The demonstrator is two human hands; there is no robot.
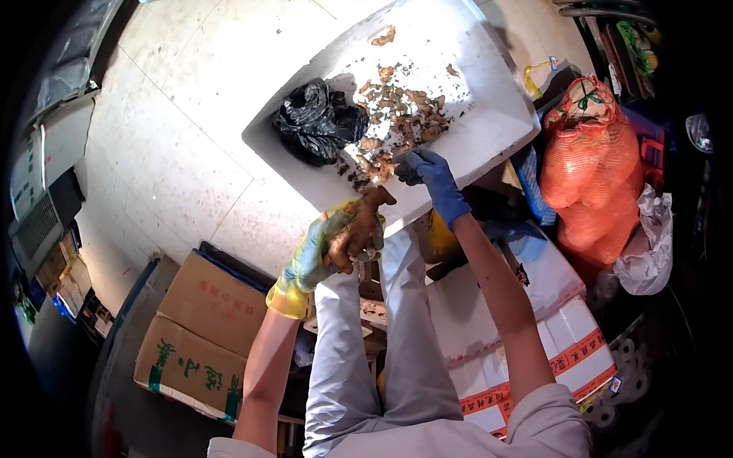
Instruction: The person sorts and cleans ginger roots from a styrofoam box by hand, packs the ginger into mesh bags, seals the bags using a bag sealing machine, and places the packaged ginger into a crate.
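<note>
My left hand (324, 244), in a yellow and blue-green glove, grips a large knobbly ginger root (355, 233) above my knees, just off the near edge of the white foam box (309, 187). My right hand (434, 182), in a blue glove with darkened fingertips, is over the box's near side. Its fingers are curled together; whatever they hold, if anything, is hidden. Smaller ginger pieces (408, 111) and dark dirt crumbs lie scattered on the box floor. A crumpled black plastic bag (317, 122) sits inside the box at its left.
A cardboard box (206, 324) stands to my left. On my right are white foam boxes (550, 336) with orange printed tape and a full orange mesh sack (592, 172). A crumpled white plastic bag (647, 248) is beside the sack. Pale floor tiles (179, 122) stretch left of the foam box.
</note>
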